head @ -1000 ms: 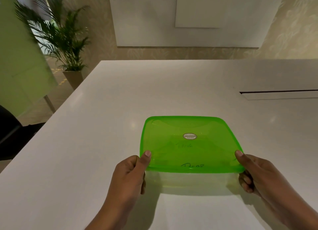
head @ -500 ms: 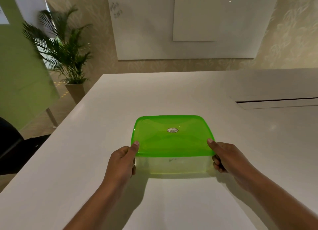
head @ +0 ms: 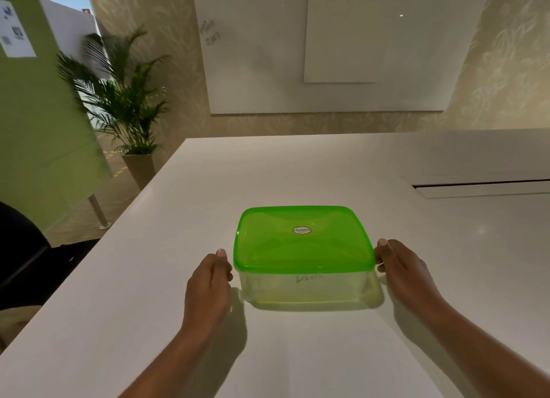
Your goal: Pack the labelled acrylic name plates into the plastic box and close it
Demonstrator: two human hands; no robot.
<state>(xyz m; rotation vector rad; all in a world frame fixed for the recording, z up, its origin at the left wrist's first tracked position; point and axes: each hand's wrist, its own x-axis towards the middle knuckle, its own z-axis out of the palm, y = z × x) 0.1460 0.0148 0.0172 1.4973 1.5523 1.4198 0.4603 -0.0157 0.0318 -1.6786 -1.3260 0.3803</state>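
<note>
A white table (head: 178, 249) fills the room's near part, with a whiteboard (head: 268, 55) and a potted palm (head: 125, 100) beyond its far edge. Near its middle stands the clear plastic box (head: 303, 289), its green lid (head: 303, 243) lying flat on top, handwriting faintly visible through the near wall. The left hand (head: 208, 281) grasps the lid's left edge and the right hand (head: 398, 266) its right edge, thumbs on the rim.

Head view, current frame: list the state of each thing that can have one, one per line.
green lid: on the box, level, appears seated all round.
plastic box: closed, standing on the white table; handwriting shows through its front wall.
left hand: at the box's left side, thumb by the lid edge.
right hand: at the box's right side, thumb by the lid edge.
table hatch: slightly open.
</note>
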